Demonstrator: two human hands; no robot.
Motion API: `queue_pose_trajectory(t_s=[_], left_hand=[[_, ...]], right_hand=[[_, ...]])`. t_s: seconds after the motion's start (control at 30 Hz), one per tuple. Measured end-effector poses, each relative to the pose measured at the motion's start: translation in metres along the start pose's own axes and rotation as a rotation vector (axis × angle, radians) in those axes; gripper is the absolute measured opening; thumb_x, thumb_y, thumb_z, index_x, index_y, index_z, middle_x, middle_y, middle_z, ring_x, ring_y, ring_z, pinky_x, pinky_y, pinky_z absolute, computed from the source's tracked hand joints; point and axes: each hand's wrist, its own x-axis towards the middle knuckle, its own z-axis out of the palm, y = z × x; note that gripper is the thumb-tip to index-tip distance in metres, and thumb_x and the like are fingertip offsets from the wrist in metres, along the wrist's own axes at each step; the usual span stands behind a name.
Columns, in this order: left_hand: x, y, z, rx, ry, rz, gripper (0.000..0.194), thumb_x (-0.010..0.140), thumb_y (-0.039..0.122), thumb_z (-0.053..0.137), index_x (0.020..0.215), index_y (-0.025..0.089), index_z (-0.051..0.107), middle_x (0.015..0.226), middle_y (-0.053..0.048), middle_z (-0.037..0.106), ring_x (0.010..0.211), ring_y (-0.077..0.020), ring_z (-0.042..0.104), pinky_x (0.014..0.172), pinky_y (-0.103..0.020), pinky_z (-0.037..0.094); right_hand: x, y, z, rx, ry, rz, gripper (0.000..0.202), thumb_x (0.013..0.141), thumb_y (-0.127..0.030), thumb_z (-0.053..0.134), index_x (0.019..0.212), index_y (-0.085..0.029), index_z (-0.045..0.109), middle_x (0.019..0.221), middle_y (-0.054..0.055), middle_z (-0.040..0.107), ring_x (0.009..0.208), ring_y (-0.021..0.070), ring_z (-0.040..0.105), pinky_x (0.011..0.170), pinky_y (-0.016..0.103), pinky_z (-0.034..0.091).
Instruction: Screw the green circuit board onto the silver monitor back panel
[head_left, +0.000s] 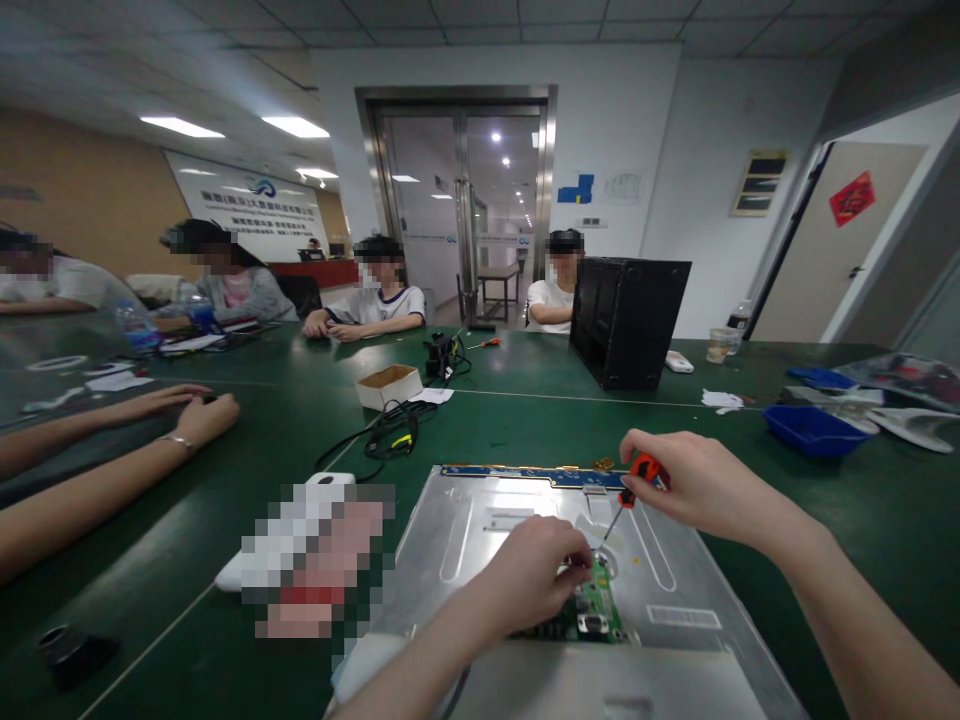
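While the right hand (694, 485) grips an orange-and-black screwdriver (642, 472), the left hand (532, 565) is at a green circuit board (602, 598) on a metal panel (675, 570).
Screwdriver slopes down, its tip near the board's far end, just beside the left fingertips; contact cannot be confirmed. Left fingers are curled over the board; whether they pinch anything cannot be told. Panel lies on the green table (555, 428), a blue strip board (510, 477) along its far edge; blue tray (814, 432) stands to the right.
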Motion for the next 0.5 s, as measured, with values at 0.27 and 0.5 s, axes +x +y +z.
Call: queue_pose_trajectory(t_s=[0.27,0.5], left_hand=[[-0.006,0.027,0.032,0.072,-0.055,0.131,0.004,0.083,0.022,0.068,0.087,0.021,0.067,0.087,-0.002,0.067,0.086,-0.0214,0.060,0.078,-0.033,0.038],[-0.006,0.030,0.040,0.152,-0.067,0.106,0.006,0.084,0.021,0.060,0.081,0.018,0.065,0.087,-0.006,0.065,0.086,-0.0229,0.057,0.086,-0.039,0.036]], right_hand=[[0.000,-0.002,-0.004,0.013,-0.017,-0.010,0.007,0.087,-0.027,0.054,0.092,-0.024,0.057,0.075,0.000,0.067,0.065,0.0171,0.060,0.056,0.025,0.033],[-0.012,-0.003,-0.012,0.067,-0.029,-0.044,0.006,0.086,-0.026,0.057,0.092,-0.024,0.058,0.073,-0.002,0.067,0.063,0.0162,0.061,0.055,0.025,0.036]])
